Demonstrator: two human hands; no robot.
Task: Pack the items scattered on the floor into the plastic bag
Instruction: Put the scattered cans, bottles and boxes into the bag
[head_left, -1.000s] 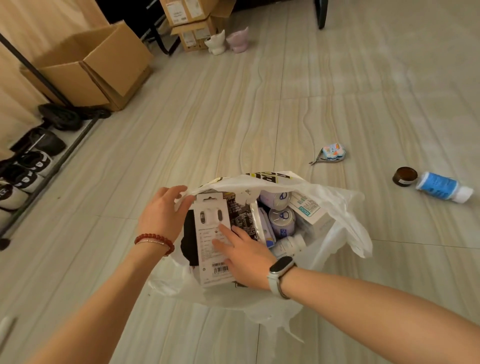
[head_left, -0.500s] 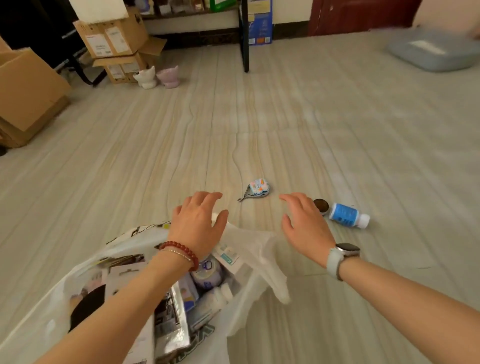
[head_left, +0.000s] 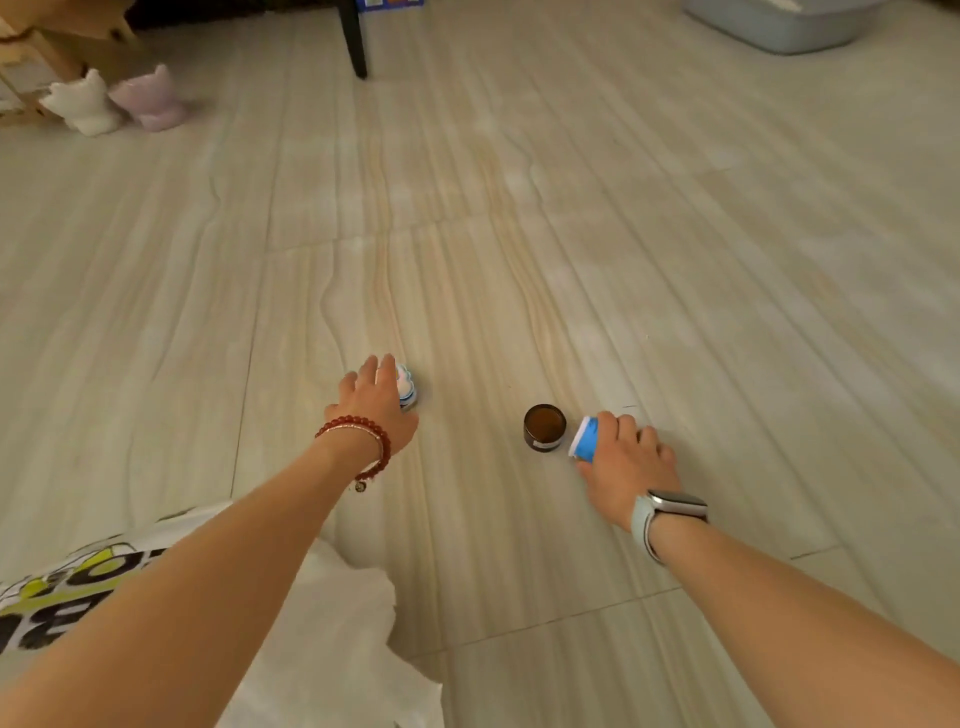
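Observation:
My left hand reaches onto a small blue and white trinket on the floor; the fingers are stretched over it and hide most of it. My right hand is curled around a white bottle with a blue label that lies on its side on the floor. A small brown jar stands just left of the bottle, untouched. The white plastic bag, with black and yellow print, lies at the lower left under my left forearm; its contents are out of sight.
A white figurine and a purple one stand at the far left by cardboard boxes. A dark furniture leg rises at the top centre. A grey-blue basin sits at the top right.
Both hands left the bag and moved forward. The left hand came down on the trinket, the right hand closed over the bottle. The view shifted forward, pushing the bag to the lower left.

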